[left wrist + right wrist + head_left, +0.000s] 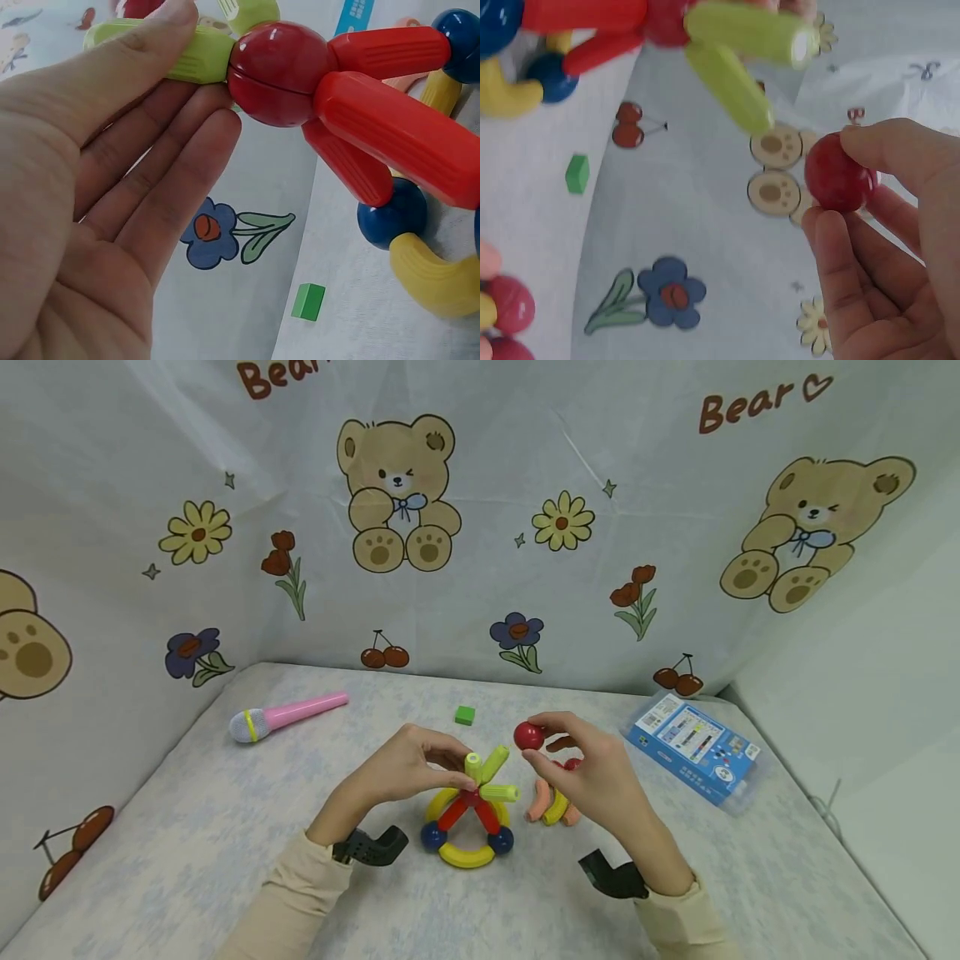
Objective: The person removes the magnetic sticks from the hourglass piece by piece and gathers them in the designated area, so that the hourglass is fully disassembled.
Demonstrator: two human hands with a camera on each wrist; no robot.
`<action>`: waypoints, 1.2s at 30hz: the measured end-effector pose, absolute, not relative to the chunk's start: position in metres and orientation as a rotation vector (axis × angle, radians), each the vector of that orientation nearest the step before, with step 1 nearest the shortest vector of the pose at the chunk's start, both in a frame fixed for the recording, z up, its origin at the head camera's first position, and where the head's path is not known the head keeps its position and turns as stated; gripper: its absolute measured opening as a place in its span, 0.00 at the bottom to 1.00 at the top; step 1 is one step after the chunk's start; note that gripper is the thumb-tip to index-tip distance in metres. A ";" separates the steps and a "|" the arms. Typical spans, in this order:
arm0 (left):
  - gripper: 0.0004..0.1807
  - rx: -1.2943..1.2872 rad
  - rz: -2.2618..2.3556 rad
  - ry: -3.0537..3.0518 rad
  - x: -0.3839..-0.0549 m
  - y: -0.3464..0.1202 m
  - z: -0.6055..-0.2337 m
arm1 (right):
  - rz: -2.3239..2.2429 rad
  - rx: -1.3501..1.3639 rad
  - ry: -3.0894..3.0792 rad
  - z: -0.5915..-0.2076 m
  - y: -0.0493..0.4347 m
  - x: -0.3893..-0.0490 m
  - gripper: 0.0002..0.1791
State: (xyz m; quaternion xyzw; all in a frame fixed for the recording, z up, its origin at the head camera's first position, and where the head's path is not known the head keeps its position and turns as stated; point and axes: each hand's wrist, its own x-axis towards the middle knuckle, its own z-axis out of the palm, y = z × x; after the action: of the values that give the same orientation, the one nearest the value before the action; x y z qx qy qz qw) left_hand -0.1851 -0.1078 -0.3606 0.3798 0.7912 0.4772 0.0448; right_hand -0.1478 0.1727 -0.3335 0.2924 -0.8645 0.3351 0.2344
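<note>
On the table stands a toy structure of a yellow curved base [467, 857], blue balls [500, 841], red rods [397, 127] and a red centre ball [277, 71]. Light green rods [494, 764] fan out from that ball. My left hand [420, 764] pinches one green rod [202, 54] close to the centre ball, its other fingers extended beneath. Up to the right of the structure, my right hand [592, 768] holds a loose red ball [841, 172] between thumb and fingertips. A gap separates this ball from the green rods.
Curved pink and yellow pieces [555, 807] with red balls lie behind the right hand. A small green block [465, 716] sits farther back. A pink toy microphone [288, 716] lies at the left, a blue box [693, 747] at the right. A printed cloth [480, 585] hangs behind.
</note>
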 end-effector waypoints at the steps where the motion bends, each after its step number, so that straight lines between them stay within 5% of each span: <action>1: 0.13 1.150 1.456 2.414 -0.185 -0.108 -0.361 | 0.912 0.786 -2.382 -0.334 0.178 -0.150 0.25; 19: 0.13 1.111 1.392 2.331 -0.188 -0.110 -0.368 | 0.944 0.289 -2.868 -0.373 0.260 -0.192 0.20; 36: 0.13 1.069 1.405 2.244 -0.193 -0.110 -0.377 | 0.859 0.320 -3.064 -0.401 0.273 -0.203 0.16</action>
State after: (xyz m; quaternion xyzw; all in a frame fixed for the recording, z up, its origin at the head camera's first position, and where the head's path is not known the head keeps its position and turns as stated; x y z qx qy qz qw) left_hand -0.1930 -0.1104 -0.3775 0.3707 0.7779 0.4869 0.1426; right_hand -0.2026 0.2731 -0.4005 0.1002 -0.9577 0.2685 -0.0281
